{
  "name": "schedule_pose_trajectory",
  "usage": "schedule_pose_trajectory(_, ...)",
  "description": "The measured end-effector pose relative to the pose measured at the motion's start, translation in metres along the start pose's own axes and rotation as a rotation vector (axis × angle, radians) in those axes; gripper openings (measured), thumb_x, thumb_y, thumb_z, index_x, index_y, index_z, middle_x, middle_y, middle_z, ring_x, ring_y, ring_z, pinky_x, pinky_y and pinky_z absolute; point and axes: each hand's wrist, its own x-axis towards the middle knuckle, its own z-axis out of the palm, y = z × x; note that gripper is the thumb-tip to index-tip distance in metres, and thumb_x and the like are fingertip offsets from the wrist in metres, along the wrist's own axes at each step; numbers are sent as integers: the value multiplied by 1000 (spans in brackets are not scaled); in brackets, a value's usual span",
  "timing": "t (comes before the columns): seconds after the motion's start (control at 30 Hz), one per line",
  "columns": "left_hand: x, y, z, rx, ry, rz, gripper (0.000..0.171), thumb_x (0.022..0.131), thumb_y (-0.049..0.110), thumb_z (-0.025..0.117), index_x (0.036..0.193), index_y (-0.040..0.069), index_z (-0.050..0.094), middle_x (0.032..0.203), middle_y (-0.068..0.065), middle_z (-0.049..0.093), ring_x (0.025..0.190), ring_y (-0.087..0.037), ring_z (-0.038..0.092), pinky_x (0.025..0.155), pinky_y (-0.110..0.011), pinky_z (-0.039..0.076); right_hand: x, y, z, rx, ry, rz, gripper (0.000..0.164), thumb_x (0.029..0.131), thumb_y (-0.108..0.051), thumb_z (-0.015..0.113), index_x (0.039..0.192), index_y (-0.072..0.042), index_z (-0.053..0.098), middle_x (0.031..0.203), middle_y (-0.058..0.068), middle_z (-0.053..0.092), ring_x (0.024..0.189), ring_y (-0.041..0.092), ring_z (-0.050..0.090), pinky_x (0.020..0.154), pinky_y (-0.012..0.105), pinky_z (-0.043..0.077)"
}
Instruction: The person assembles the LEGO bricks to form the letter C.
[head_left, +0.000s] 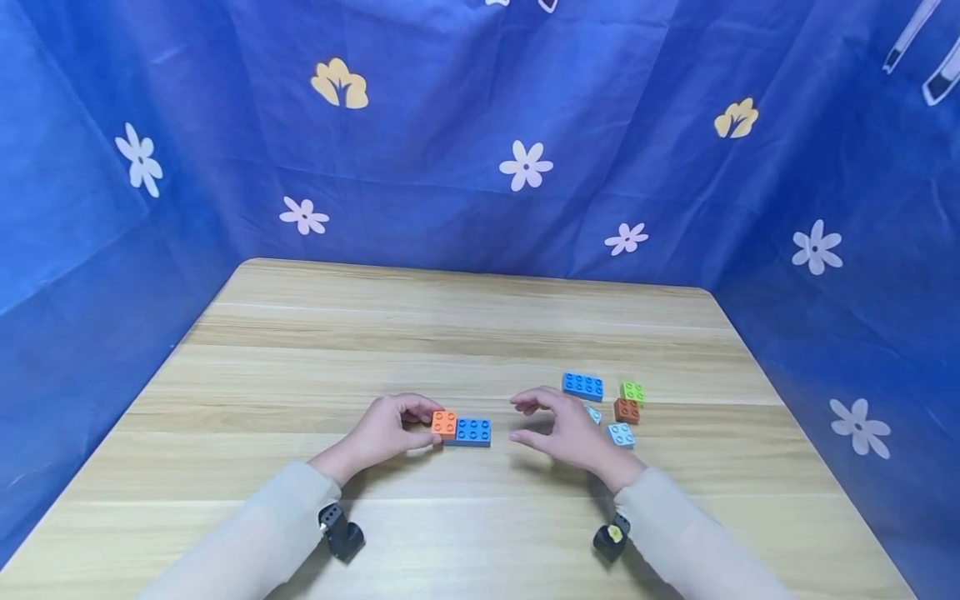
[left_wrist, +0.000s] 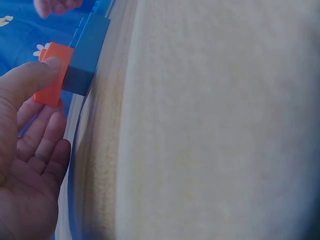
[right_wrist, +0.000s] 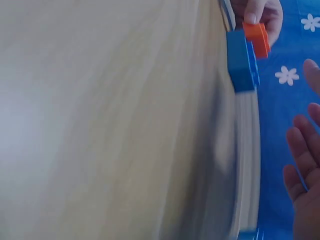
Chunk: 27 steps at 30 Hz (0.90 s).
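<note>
Orange brick point(head_left: 444, 424): on the left end of a blue brick point(head_left: 473, 431), over its studs; three pairs of blue studs show to its right. Whether it is pressed fully down, cannot tell. The pair lies near the middle of the table point(head_left: 375, 333), long side running left to right.

Left hand point(head_left: 386, 433): grasping the orange brick, thumb on the near side, fingertips on the far side. Right hand point(head_left: 566, 429): released, fingers loosely bent, thumb apart from them, just to the right of the blue brick and not touching it.

Beyond and beside the right hand, loose bricks: a longer blue brick point(head_left: 582, 386) farthest left, a light green brick point(head_left: 632, 392), a brown brick point(head_left: 627, 411) just nearer than the green, and a pale blue brick point(head_left: 621, 435) near the wrist. A second pale blue piece point(head_left: 594, 414) is partly hidden by the right hand.

Both forearms in pale sleeves point(head_left: 255, 525), a dark camera point(head_left: 343, 533) at each cuff. Blue cloth point(head_left: 450, 225) with flower prints surrounds the table.
</note>
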Motion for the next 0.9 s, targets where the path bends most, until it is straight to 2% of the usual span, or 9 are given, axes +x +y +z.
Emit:
schedule_pose_trajectory(0.17,1,-1,0,-5,-2,3,36,71,14,80,103,4,67,89,1,67,82,-17,62,77,-32,52,-20,18,-15,-23,60,7,48,77,-43,72,114,-14,62,102,-1,65,93,5,57,84,38,49)
schedule_pose_trajectory(0.3,1,-2,0,1,1,11,36,72,14,80,103,4,67,89,0,67,82,-18,62,77,-33,52,-33,28,-28,-18,88,12,48,77,-37,75,114,-11,61,102,3,65,92,9,59,82,43,50)
schedule_pose_trajectory(0.43,1,-1,0,9,2,3,35,72,14,80,104,5,67,90,1,67,83,-17,62,78,-33,52,-46,37,-40,-29,108,26,46,77,-34,76,113,-11,61,104,1,66,92,11,60,82,43,51)
schedule_pose_trajectory(0.57,1,1,0,19,6,-4,34,71,12,80,103,5,68,89,1,66,83,-19,61,78,-34,52,-58,45,-49,-51,115,45,45,75,-34,77,112,-12,62,105,-3,65,92,10,61,83,41,50)
schedule_pose_trajectory(0.77,1,2,0,19,2,-15,34,71,11,80,103,5,68,90,0,66,83,-19,61,78,-35,52,-74,52,-58,-106,114,50,48,69,-30,82,110,-13,63,96,-4,64,87,10,60,82,39,50)
schedule_pose_trajectory(0.9,1,1,1,15,-1,-13,35,71,11,79,103,5,67,90,0,66,84,-19,61,79,-36,52,-83,53,-60,-165,104,54,50,66,-33,83,108,-14,64,93,-7,63,85,8,58,79,37,50)
